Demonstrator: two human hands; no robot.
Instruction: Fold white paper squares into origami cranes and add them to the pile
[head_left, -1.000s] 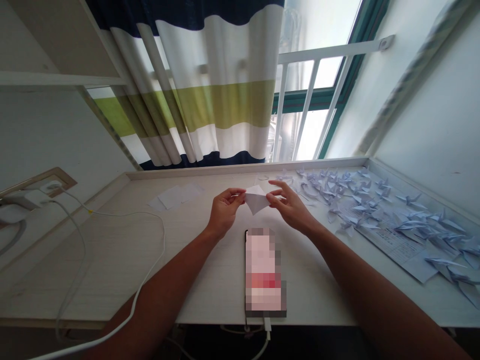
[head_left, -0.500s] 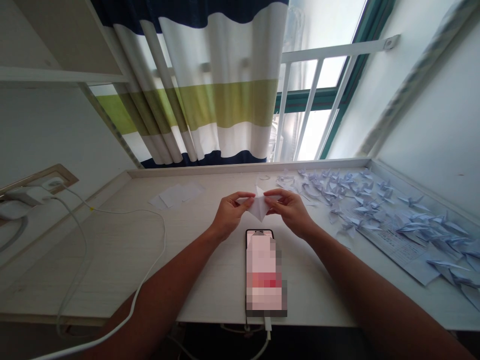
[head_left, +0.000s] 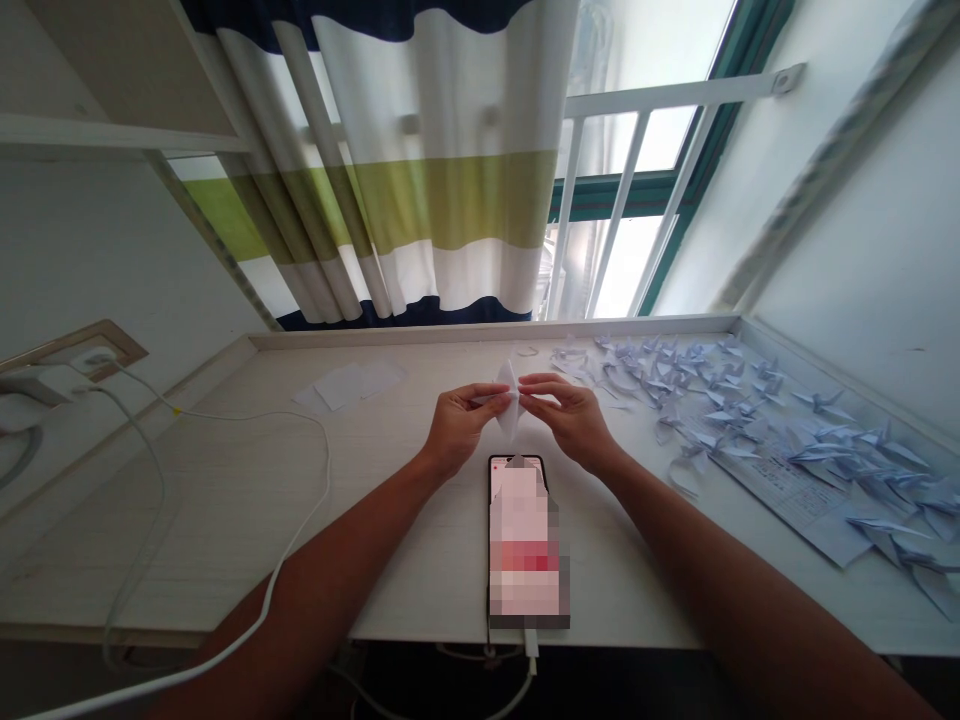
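Folded sheet: thin white paper, matt, sharply creased. Desk: pale wood-grain laminate, smooth, faint sheen. Phone: glossy glass face with dark rim. Cable: smooth white plastic. Paper cranes: pale matt paper. Curtain: striped woven cloth, matt. Window bars: white painted metal.

Above the desk, the left hand and right hand pinch a folded white paper between them — just beyond a phone. Paper cranes lie scattered to the right — blank squares to the left.
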